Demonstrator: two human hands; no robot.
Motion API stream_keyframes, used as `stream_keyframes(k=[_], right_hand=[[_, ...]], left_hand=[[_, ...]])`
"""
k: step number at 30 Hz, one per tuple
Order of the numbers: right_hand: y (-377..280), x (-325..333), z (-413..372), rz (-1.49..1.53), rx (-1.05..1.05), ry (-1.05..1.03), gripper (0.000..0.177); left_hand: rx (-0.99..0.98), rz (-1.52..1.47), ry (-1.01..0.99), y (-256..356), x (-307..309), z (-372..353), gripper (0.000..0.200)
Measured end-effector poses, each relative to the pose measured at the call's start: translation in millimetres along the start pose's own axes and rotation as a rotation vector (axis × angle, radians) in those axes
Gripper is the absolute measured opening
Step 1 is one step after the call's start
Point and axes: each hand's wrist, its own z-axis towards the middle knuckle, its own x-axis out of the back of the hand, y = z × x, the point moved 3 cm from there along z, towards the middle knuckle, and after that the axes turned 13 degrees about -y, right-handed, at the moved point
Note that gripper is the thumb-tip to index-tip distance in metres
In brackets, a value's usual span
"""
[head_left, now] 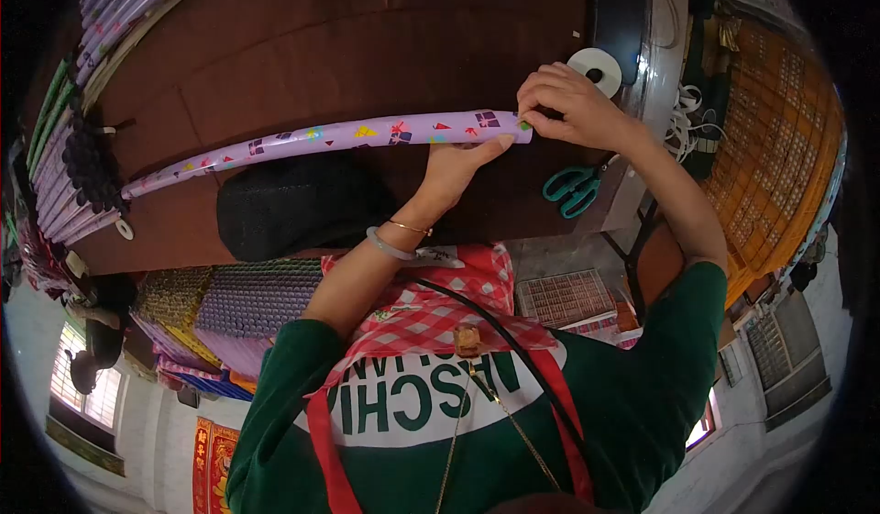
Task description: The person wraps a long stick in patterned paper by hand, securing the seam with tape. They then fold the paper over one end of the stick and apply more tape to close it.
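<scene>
A long roll of lilac wrapping paper (357,135) printed with gift boxes and bows lies across the brown table. My left hand (449,173) grips it from below near its right end, thumb laid along the front of the paper. At that same end, the bent fingers of my right hand (573,106) pinch the rim of the roll; a small green spot shows by the fingertips, and I cannot make out what it is. Just beyond my right hand is a white reel (596,71) with a dark centre. Teal-handled scissors (573,190) rest below my right wrist.
More lilac rolls (78,179) are stacked at the table's left end, beside a dark ruffled object (90,165). A black cloth-like item (298,204) sits at the near edge. Behind the reel lies a dark flat panel (619,19). Orange-wrapped stacks (770,129) stand to the right.
</scene>
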Motion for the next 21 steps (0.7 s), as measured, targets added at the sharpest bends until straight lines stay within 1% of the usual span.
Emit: stream_keyframes(k=[5,7,9,12,18,21], right_hand=[[-9.0,9.9,-2.2,-0.081,0.07,0.007,0.006],[-10.6,9.8,-2.0,-0.092,0.088,0.019,0.007],[-13.5,4.8,-0.8,-0.223,0.172,0.068,0.011],[-12.9,3.4,-1.0,-0.272,0.193,0.073,0.016],[-20.1,0.1,2.3,-0.412,0.208,0.095,0.017],[-18.3,-3.4,2.4,-0.395,0.187,0.137,0.016]], left_hand=[[0.006,0.007,0.002,2.2,-0.8,-0.5,0.023],[0.045,0.025,-0.018,2.0,-0.4,-0.5,0.027],[0.033,0.023,-0.018,2.0,-1.5,-0.2,0.024],[0.011,0.027,-0.024,0.6,-0.6,1.0,0.021],[0.016,0.026,-0.014,-0.5,-0.4,0.6,0.023],[0.017,0.019,-0.004,-3.2,1.6,1.5,0.023]])
